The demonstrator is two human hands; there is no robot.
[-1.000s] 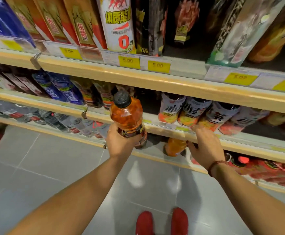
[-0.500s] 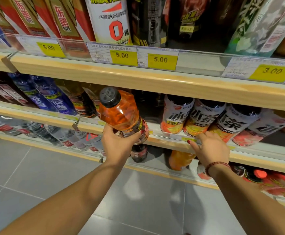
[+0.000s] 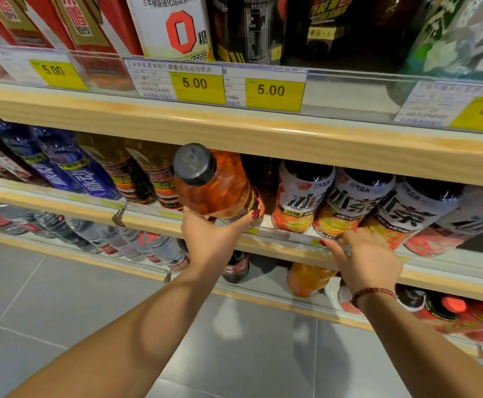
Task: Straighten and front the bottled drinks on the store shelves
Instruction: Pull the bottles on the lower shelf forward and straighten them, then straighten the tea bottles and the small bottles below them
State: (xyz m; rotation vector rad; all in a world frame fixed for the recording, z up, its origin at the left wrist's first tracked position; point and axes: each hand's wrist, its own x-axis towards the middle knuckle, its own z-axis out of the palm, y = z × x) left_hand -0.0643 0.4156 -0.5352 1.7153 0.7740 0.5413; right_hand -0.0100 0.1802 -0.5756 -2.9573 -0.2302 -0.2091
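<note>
**Orange drink bottle** [image 3: 220,188], black-capped, centre of the frame. It is held clear of its row and tilted, cap toward us and to the upper left, with its base at the front lip of the middle shelf [image 3: 47,203].

The left grip [image 3: 214,237] has fingers and thumb curled round the lower body of the bottle, over the label band. Directly behind the bottle we see a dark gap [image 3: 259,176] in the row. It lies between the amber dark-labelled bottles [image 3: 142,173] on its left and the white-labelled bottles [image 3: 355,202] on its right. We judge this gap to be the bottle's slot.

The right grip [image 3: 364,259] holds nothing. Its fingers lie nearly straight on the shelf's front rail, at the foot of the white-labelled bottles. Whether they touch a bottle we cannot tell.

**Progress, as we judge it.**
- **Done:** the white-labelled bottles and the blue bottles [image 3: 70,165] at the left of the frame sit at the rail with labels outward, so this shelf looks mostly fronted.
- **In hand:** the held bottle is not yet seated. It has to go upright into the gap, label forward.
- **Left:** on the bottom shelf [image 3: 257,295], lower centre, a dark bottle [image 3: 236,267] and an orange bottle [image 3: 306,278] stand apart with bare shelf between them. That row probably needs closing up.
- **Not assessed:** the top shelf carries yellow price tags [image 3: 197,84]. Its drinks are cut off by the upper edge of the frame.
</note>
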